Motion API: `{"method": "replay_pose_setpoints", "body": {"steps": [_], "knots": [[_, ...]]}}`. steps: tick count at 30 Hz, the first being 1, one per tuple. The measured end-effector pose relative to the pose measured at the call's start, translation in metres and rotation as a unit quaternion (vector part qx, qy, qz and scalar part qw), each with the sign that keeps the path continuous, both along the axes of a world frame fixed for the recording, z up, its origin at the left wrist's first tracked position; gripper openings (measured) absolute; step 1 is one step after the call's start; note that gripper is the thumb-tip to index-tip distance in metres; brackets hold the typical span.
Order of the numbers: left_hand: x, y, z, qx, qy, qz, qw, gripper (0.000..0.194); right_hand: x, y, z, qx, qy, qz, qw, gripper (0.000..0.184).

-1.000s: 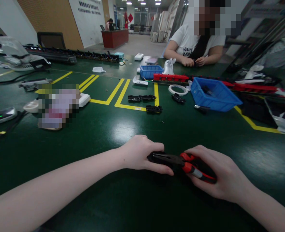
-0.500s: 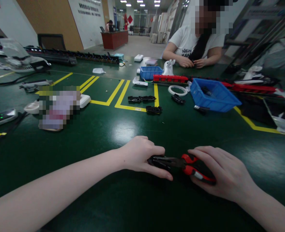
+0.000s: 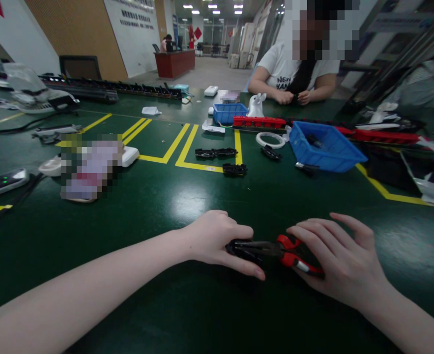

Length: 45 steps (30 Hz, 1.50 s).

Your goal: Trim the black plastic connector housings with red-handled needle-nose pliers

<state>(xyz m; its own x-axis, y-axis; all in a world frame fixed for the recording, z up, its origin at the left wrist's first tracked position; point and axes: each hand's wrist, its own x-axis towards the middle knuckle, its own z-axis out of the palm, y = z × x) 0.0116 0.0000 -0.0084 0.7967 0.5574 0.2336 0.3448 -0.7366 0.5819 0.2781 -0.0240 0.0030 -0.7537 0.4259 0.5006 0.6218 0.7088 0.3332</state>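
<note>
At the near middle of the green table, my left hand (image 3: 217, 241) is closed round a small black plastic part (image 3: 244, 250), most of which it hides. My right hand (image 3: 344, 260) grips red-and-black pliers (image 3: 288, 251) by the handles, with one finger lifted off them. The pliers' jaws point left and reach onto the black part between my left thumb and forefinger. Whether the jaws are clamped on it I cannot tell. Farther off lie similar black parts, a long one (image 3: 216, 153) and a short one (image 3: 234, 169) by the yellow tape.
A blue bin (image 3: 325, 147) with black pieces stands to the right, beside a white tape roll (image 3: 271, 140). Long red strips (image 3: 259, 121) run behind it. A phone (image 3: 91, 172) leans at the left. A person (image 3: 294, 73) sits across the table.
A finger of my right hand has lifted away from the pliers' handles. My left hand, the black part and the pliers have hardly moved.
</note>
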Motion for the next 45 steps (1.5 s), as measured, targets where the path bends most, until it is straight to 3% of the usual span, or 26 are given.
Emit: {"method": "replay_pose_setpoints", "body": {"steps": [9, 17, 21, 30, 41, 45], "knots": [[0.001, -0.001, 0.001, -0.028, -0.039, -0.029, 0.998, 0.051, -0.002, -0.003, -0.007, -0.031, 0.068, -0.016, 0.997, 0.028], [0.008, -0.009, 0.0, -0.102, -0.082, -0.063, 0.989, 0.053, 0.004, -0.003, -0.009, -0.032, 0.061, 0.003, 0.998, 0.027], [0.008, -0.009, 0.0, -0.11, -0.074, -0.052, 0.99, 0.053, 0.008, -0.001, -0.009, -0.043, 0.052, 0.012, 0.998, 0.03], [0.009, -0.011, 0.001, -0.029, -0.041, -0.019, 0.999, 0.054, 0.011, 0.001, -0.012, -0.083, 0.064, 0.028, 0.994, 0.032], [0.008, -0.014, -0.003, 0.074, -0.043, 0.094, 0.992, 0.053, 0.009, 0.002, -0.009, -0.11, 0.087, 0.015, 0.99, 0.032], [0.009, -0.013, -0.004, 0.104, -0.047, 0.098, 0.989, 0.053, 0.007, 0.003, -0.009, -0.122, 0.092, 0.014, 0.988, 0.032]]}}
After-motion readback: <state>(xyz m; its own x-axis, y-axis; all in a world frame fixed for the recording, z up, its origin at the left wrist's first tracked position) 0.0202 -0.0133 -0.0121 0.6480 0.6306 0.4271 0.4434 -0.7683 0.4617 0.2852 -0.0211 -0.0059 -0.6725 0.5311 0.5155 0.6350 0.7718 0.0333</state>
